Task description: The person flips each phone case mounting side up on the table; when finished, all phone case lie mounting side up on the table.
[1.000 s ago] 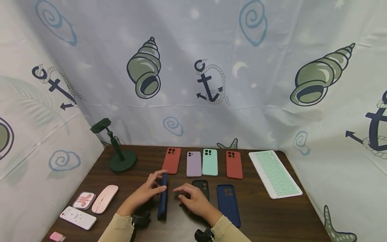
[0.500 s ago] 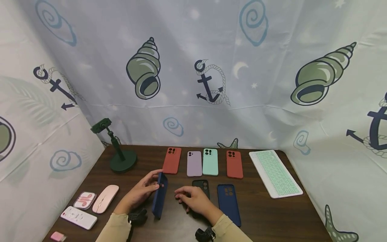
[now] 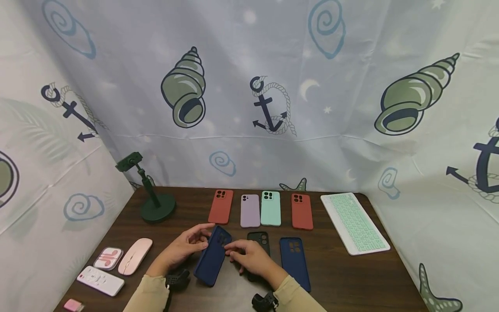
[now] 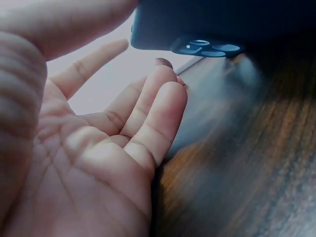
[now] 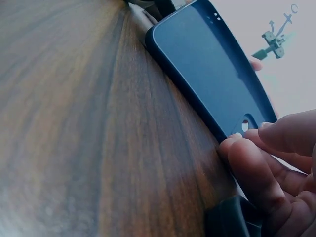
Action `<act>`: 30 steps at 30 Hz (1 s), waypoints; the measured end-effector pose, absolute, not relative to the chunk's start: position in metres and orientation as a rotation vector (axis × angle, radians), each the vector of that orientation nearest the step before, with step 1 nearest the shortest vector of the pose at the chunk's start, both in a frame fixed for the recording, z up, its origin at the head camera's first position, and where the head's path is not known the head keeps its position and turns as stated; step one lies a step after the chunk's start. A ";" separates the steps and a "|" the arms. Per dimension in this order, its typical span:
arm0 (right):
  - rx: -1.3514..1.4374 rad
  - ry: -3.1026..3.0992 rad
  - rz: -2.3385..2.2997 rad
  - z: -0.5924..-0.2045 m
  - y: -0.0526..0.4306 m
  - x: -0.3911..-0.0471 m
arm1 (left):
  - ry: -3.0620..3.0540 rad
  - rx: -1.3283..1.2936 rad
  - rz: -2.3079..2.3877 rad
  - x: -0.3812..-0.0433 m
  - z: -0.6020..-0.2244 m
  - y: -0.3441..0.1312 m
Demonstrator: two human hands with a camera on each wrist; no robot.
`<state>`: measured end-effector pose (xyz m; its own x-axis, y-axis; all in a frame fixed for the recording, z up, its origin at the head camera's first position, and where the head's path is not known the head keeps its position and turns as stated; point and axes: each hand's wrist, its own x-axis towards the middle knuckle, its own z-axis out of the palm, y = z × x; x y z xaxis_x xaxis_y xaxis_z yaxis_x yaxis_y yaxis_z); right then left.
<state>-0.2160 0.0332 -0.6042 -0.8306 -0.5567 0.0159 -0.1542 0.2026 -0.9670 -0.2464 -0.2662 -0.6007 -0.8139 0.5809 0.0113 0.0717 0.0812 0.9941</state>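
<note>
In the head view my left hand [image 3: 180, 252] holds a dark blue phone case [image 3: 212, 255] by its left side and top, tilted up on its lower end with its outer face toward me. The left wrist view shows the thumb along the case [image 4: 187, 24] beside its camera cutouts, other fingers bent below. My right hand [image 3: 251, 260] has its bent fingertips at the case's right edge; whether they pinch it I cannot tell. Seen from the right wrist, the case's inner side [image 5: 212, 64] is bare. A black phone case [image 3: 262, 241] lies partly hidden under the right hand.
A second blue case [image 3: 295, 264] lies to the right. Behind stand a row of red [image 3: 221, 207], purple [image 3: 250, 211], mint [image 3: 270, 209] and red [image 3: 302, 211] cases. A keyboard [image 3: 354, 223], green stand [image 3: 157, 209], mouse [image 3: 135, 256], earphone box [image 3: 108, 258] and remote [image 3: 100, 281] flank them.
The blue case, edge-on before, has turned in my left hand so its outer face shows, and its right edge now meets my right fingertips. The right hand has barely moved.
</note>
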 end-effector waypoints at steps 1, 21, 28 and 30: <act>-0.670 2.148 -1.663 -0.604 0.033 -0.216 | 1.988 0.648 1.777 -0.246 -0.600 -0.266; -0.538 2.034 -1.804 -0.598 0.038 -0.221 | 2.161 0.247 1.835 -0.254 -0.603 -0.248; -0.502 1.848 -1.931 -0.580 0.038 -0.221 | 2.120 0.353 2.037 -0.252 -0.593 -0.248; -0.479 1.810 -1.930 -0.568 0.037 -0.221 | 2.143 0.386 2.110 -0.254 -0.583 -0.246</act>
